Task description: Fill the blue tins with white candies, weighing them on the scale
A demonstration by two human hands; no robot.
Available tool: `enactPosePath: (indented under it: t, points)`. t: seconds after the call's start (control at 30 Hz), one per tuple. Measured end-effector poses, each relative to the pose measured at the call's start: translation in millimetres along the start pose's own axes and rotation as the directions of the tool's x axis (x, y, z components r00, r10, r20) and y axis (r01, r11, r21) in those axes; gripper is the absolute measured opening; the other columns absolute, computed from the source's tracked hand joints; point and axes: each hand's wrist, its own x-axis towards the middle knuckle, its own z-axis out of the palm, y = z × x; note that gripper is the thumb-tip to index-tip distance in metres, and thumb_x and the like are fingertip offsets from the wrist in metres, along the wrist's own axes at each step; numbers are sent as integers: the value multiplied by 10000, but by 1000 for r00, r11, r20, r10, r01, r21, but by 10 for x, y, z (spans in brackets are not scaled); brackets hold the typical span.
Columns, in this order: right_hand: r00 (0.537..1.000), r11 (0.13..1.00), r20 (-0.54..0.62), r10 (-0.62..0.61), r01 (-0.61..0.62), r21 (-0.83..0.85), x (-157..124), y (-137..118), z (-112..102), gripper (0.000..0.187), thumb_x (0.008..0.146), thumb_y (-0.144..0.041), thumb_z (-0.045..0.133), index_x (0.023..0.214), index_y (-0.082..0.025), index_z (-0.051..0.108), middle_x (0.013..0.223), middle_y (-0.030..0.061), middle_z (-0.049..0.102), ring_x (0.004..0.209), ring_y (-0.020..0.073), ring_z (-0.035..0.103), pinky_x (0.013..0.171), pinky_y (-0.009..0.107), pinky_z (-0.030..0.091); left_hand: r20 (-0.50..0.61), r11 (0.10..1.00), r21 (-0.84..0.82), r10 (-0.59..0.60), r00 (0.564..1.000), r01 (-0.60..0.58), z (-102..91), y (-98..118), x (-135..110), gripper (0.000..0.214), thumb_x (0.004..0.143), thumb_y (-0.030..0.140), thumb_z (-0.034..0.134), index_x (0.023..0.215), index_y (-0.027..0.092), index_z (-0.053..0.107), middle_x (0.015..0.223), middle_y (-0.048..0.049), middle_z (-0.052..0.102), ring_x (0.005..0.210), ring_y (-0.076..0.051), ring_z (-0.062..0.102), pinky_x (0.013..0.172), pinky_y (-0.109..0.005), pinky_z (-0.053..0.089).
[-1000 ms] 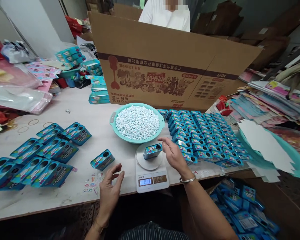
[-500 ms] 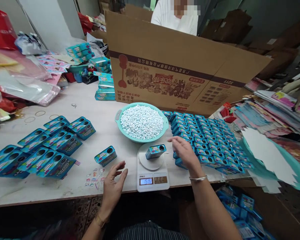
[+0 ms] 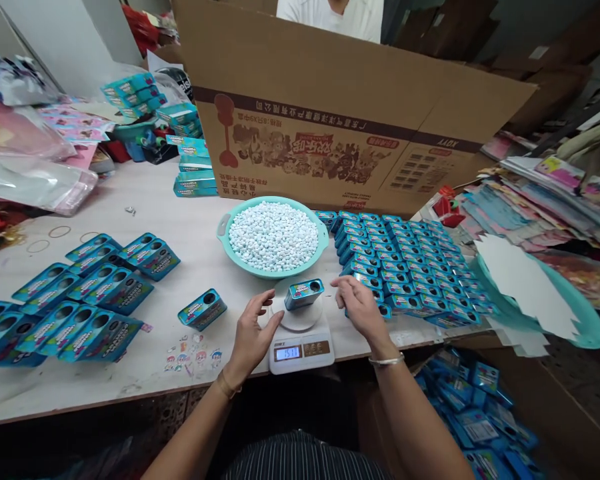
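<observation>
A small blue tin [image 3: 304,294] with a round dark opening in its top stands upright on the round plate of a white kitchen scale [image 3: 301,357], whose display is lit. My left hand [image 3: 254,330] is beside the tin's left side, thumb and fingers apart, holding nothing. Right of the tin, my right hand [image 3: 364,308] hovers with its fingers curled in; whatever the palm may hold is hidden. Behind the scale sits a turquoise basin [image 3: 223,230] heaped with small pale candies [image 3: 274,235]. Another blue tin [image 3: 203,309] stands alone left of my left hand.
Grouped blue tins [image 3: 103,293] stand at the left, and tight rows of tins [image 3: 405,267] at the right. A large cardboard box [image 3: 300,80] blocks the back, with a person [image 3: 330,19] behind it. More tins [image 3: 480,413] lie in a carton below the right table edge.
My left hand has moved right and up to the tin on the scale. My right hand's fingers have curled in a little. The whole view has shifted slightly.
</observation>
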Motion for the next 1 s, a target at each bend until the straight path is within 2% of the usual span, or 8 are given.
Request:
enactPosePath:
  t: [0.13, 0.23, 0.3, 0.4, 0.47, 0.57, 0.8, 1.0]
  points:
    - [978, 825, 157, -139, 202, -528, 161, -164, 146, 290, 938, -424, 441, 961, -231, 657, 702, 41, 636, 639, 196, 571, 593, 294, 356, 1, 1000, -11, -18, 1000, 18, 18, -12, -53, 389, 831, 365, 645, 1193, 223, 622, 1134, -98, 680, 993, -223, 658, 822, -376, 542]
    - [975, 794, 169, -145, 216, -569, 213, -191, 154, 297, 939, -404, 434, 1011, -230, 663, 710, 53, 640, 628, 206, 565, 592, 307, 345, -17, 999, 10, -43, 999, 44, -43, -58, -120, 389, 836, 381, 638, 1190, 219, 626, 1114, -95, 685, 975, -223, 662, 813, -377, 547]
    - [982, 882, 98, -159, 186, -432, 198, -194, 61, 327, 943, -440, 426, 1009, -224, 662, 660, 31, 590, 594, 189, 528, 564, 299, 346, -40, 998, 18, -63, 997, 64, -101, -101, -168, 390, 836, 392, 638, 1182, 214, 631, 1104, -94, 686, 969, -225, 666, 811, -379, 553]
    - [988, 995, -118, -96, 95, -13, 99, -179, -162, 349, 924, -513, 465, 951, -217, 646, 555, -38, 421, 473, 130, 370, 455, 260, 275, -88, 994, 26, -101, 991, 104, -204, -167, -238, 394, 832, 404, 642, 1175, 208, 632, 1126, -100, 683, 978, -230, 672, 818, -386, 561]
    - [976, 957, -218, 21, 44, 287, -12, -131, -289, 304, 885, -515, 546, 878, -222, 625, 533, -68, 341, 431, 98, 248, 402, 233, 197, -130, 991, 35, -123, 984, 129, -278, -204, -277, 406, 833, 414, 641, 1178, 202, 629, 1142, -107, 682, 986, -234, 672, 825, -393, 564]
    - [961, 834, -201, 191, -51, 549, -213, 18, -372, 257, 806, -468, 671, 807, -218, 610, 523, -82, 309, 424, 74, 182, 369, 198, 155, -197, 988, 43, -140, 970, 151, -383, -238, -317, 413, 840, 430, 634, 1176, 189, 626, 1141, -115, 685, 1002, -237, 669, 837, -393, 565]
    - [913, 643, -114, 392, -183, 744, -511, 323, -321, 267, 711, -394, 756, 799, -180, 623, 561, -77, 373, 422, 40, 238, 358, 151, 217, -231, 989, 50, -122, 965, 137, -453, -202, -289, 411, 837, 432, 644, 1162, 181, 636, 1131, -111, 693, 1000, -236, 675, 834, -383, 572]
    - [936, 776, -155, 318, -163, 610, -497, 280, -278, 352, 745, -497, 726, 864, -182, 624, 543, -58, 465, 410, 50, 257, 370, 177, 182, -161, 994, 107, 3, 987, 14, -325, -50, -174, 361, 874, 382, 623, 1186, 201, 615, 1142, -95, 682, 991, -223, 672, 819, -381, 574]
